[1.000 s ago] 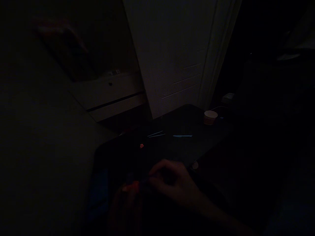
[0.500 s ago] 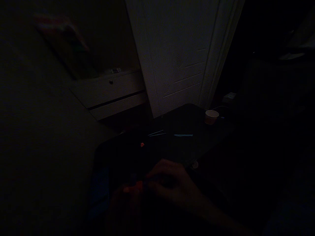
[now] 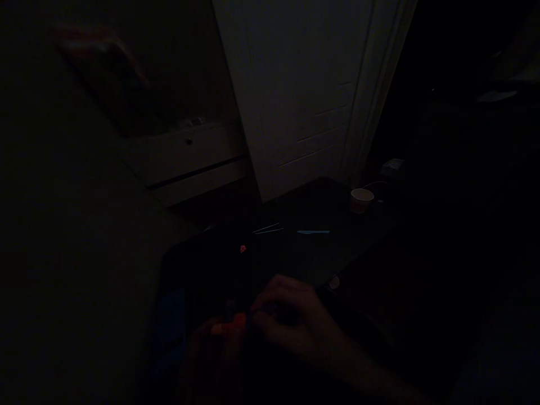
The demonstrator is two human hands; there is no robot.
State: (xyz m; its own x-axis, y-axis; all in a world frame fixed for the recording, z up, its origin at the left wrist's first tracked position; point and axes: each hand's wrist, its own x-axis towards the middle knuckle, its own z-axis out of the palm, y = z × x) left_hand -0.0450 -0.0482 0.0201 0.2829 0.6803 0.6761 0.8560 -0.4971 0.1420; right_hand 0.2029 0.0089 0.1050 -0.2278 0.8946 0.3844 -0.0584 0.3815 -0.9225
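The scene is very dark. At the lower middle, my left hand (image 3: 211, 351) is closed around a bright orange-red piece (image 3: 230, 325), whose kind I cannot make out. A small dark bluish lump (image 3: 230, 305) shows just above it. My right hand (image 3: 293, 312) is beside it, fingers curled together around a dark bluish-purple piece (image 3: 268, 308) that is mostly hidden. Its fingertips are close to the orange-red piece; whether they touch is unclear. Farther up on the dark table (image 3: 291, 253) lies a small orange-red crumb (image 3: 243, 248).
Two thin pale sticks (image 3: 268, 229) and a light blue knife-shaped tool (image 3: 313, 232) lie beyond my hands. A pale cup (image 3: 361, 201) stands near the table's far right. A blue flat thing (image 3: 170, 326) is at the left. Behind are a white door (image 3: 299, 101) and drawers (image 3: 202, 152).
The picture is a little darker. My right fingers have shifted slightly, and more of the orange-red piece shows in my left hand. The things on the table lie as before.
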